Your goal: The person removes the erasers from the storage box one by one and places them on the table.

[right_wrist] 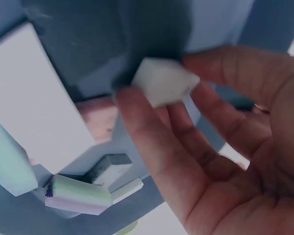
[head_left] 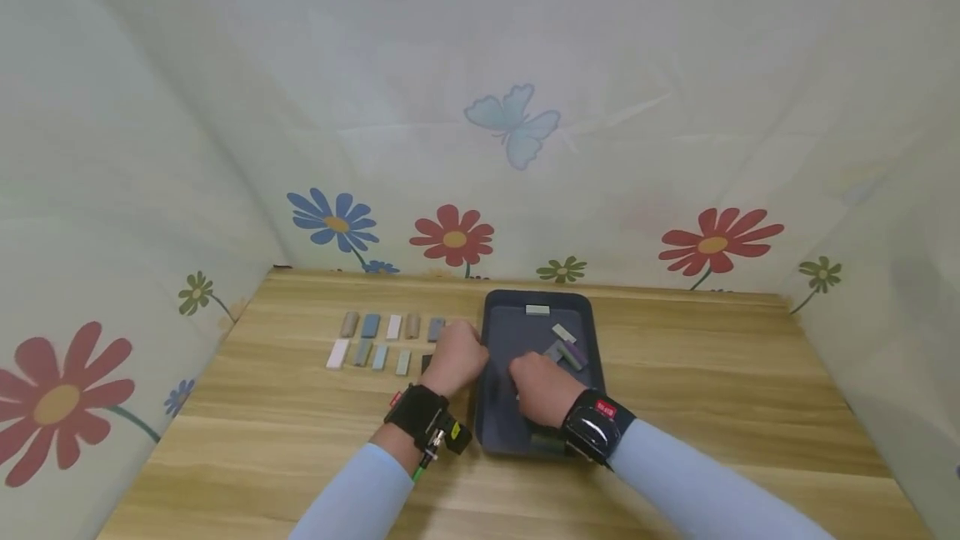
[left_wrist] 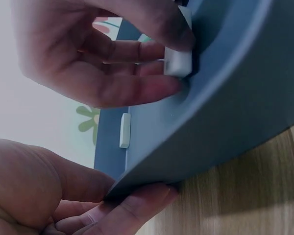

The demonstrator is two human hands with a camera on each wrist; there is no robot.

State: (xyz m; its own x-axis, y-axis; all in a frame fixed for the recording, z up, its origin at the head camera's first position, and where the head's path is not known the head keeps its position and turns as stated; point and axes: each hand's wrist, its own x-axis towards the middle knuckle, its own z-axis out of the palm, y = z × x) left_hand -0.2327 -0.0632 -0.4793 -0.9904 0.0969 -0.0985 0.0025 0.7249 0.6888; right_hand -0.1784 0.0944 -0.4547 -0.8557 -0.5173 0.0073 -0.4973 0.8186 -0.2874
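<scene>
The left hand (head_left: 454,358) grips the left rim of a dark blue-grey tray (head_left: 510,327), with thumb inside and fingers outside in the left wrist view. Inside the tray, the right hand (head_left: 546,388) pinches a small white block (right_wrist: 161,81) between thumb and fingers. Around it lie a larger white block (right_wrist: 34,93), a pale green block (right_wrist: 7,156), a pinkish block (right_wrist: 99,117), a grey block (right_wrist: 109,169) and a green-and-lilac stick (right_wrist: 78,195). A whitish block (left_wrist: 125,130) lies by the tray's far wall. In the head view, the right hand hides part of the tray.
Left of the tray, small blocks stand in two rows on the wooden table (head_left: 697,390), among them a blue block (head_left: 371,326) and a white block (head_left: 337,354). The left hand partly covers a dark block (head_left: 426,363). A flower-printed curtain (head_left: 600,190) encloses the table's back and sides.
</scene>
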